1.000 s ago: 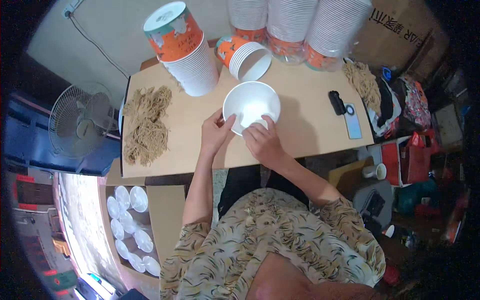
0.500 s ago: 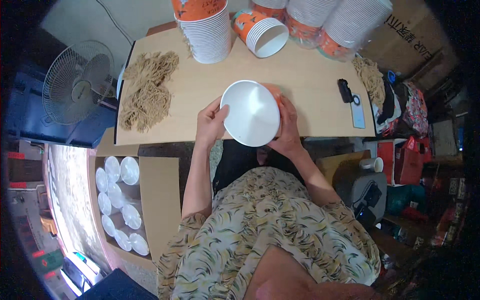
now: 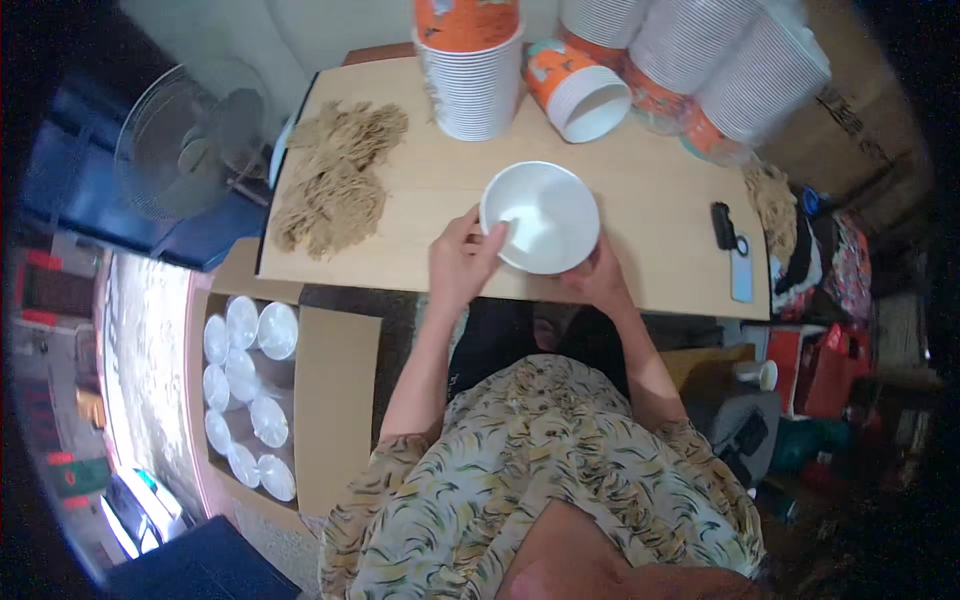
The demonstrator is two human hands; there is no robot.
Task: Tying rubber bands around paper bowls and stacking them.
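Note:
A round paper bucket (image 3: 540,220), white inside, is held over the near edge of the table with its mouth turned up toward me. At its lower left rim is my left hand (image 3: 466,262), its thumb lying over the rim and the fingers outside. My right hand (image 3: 602,280) supports the bucket from the lower right, with its fingers partly hidden behind the wall. Behind it on the table stands a tall stack of nested paper buckets (image 3: 475,90), white rims down, orange print on top. Beside that stack, an orange printed bucket (image 3: 572,92) lies on its side, mouth toward me.
Bundles of tan twisted cord (image 3: 335,190) lie at the table's left. Wrapped bucket stacks (image 3: 695,60) stand at the back right. A phone (image 3: 741,272) and a black object (image 3: 722,226) lie at right. Left below, an open carton (image 3: 338,400) holds clear plastic-covered stacks; a fan (image 3: 190,155) stands behind.
The bucket has tilted, so its orange outside is now hidden and its mouth appears rounder. My left thumb has come over the rim. The whole view has shifted, moving the table rightward.

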